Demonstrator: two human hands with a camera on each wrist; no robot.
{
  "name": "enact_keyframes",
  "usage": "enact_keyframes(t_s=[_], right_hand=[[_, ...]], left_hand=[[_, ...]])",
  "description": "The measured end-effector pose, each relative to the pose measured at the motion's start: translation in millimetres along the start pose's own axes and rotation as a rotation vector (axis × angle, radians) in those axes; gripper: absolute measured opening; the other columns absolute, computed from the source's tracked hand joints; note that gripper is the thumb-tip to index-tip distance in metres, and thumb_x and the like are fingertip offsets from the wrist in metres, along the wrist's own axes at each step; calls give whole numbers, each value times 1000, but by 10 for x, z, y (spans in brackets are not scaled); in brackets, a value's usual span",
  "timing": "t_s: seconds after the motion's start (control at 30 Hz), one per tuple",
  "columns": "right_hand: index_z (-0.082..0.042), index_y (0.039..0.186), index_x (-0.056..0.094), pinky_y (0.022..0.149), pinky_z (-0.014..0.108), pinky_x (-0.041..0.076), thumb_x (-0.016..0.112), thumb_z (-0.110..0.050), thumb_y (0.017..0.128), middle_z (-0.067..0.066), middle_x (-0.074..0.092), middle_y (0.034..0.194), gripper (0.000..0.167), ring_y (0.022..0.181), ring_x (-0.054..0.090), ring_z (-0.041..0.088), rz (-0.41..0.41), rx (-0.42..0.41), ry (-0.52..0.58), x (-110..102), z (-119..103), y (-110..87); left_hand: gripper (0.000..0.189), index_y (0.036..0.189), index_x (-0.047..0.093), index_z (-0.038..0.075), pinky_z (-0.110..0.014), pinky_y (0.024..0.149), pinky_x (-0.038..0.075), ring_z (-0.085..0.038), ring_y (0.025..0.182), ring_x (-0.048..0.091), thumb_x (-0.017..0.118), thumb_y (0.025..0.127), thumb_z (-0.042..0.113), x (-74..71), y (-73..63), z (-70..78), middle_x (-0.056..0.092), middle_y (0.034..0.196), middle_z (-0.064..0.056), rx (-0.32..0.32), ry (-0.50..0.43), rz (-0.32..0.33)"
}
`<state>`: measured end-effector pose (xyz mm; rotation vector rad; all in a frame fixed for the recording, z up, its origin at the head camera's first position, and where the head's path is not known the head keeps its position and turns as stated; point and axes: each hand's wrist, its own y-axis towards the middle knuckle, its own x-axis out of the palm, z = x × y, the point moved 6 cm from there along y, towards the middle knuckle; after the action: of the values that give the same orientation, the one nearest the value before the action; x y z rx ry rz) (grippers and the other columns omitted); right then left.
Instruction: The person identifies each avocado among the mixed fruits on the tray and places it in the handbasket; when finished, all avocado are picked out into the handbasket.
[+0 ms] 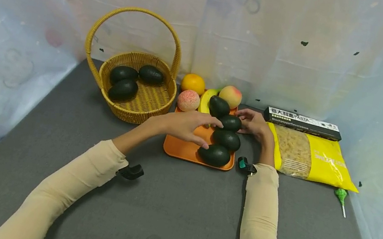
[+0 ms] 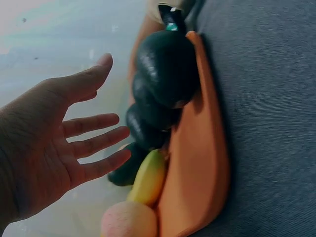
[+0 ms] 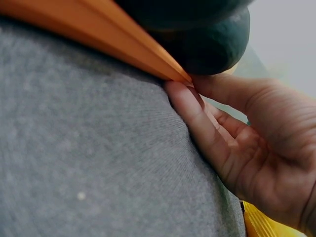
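An orange tray (image 1: 180, 148) lies on the grey table, with several dark green avocados (image 1: 214, 155) in a row along its right side. My left hand (image 1: 183, 126) hovers over the tray beside the avocados. In the left wrist view its fingers (image 2: 98, 143) are spread and relaxed, with nothing held. My right hand (image 1: 253, 125) is at the tray's right edge. In the right wrist view thumb and fingers pinch the rim of the tray (image 3: 94, 29), just under an avocado (image 3: 212, 47). A banana (image 1: 205, 100) and a pinkish round fruit (image 1: 188, 101) sit at the tray's back.
Left of the tray stands a wicker basket (image 1: 150, 114) with a tall handle and 3 avocados inside. An orange (image 1: 193, 82) and a peach (image 1: 231, 96) are by the back curtain. At right lie a black pasta box (image 1: 302, 124), a yellow pasta bag (image 1: 326, 160) and a green lollipop (image 1: 341, 194).
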<state>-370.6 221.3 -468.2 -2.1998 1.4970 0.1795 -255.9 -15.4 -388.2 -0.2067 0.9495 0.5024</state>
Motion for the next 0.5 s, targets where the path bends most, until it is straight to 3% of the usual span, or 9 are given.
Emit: enact_keyframes(t_s=[0.27,0.4,0.5], right_hand=[[-2,145,57,70,26,64,64,-6,103,4,61,108,43,81,70,9,29,-35,-28,-43,100,78],[-1,146,56,71,26,64,64,-8,103,3,62,108,44,82,70,9,18,-38,-26,-32,110,70],[-2,146,56,72,27,64,64,-9,103,3,63,108,44,83,70,9,18,-35,-22,-41,107,73]], left_hand=[[72,154,47,7,-42,113,48,-29,132,59,77,96,35,201,79,-33,58,148,-15,11,11,-88],[71,153,48,8,-40,111,50,-27,128,62,78,95,34,272,98,-32,62,141,-14,18,24,-107],[70,153,48,9,-40,111,51,-27,129,62,78,95,33,304,107,-31,61,145,-13,6,20,-116]])
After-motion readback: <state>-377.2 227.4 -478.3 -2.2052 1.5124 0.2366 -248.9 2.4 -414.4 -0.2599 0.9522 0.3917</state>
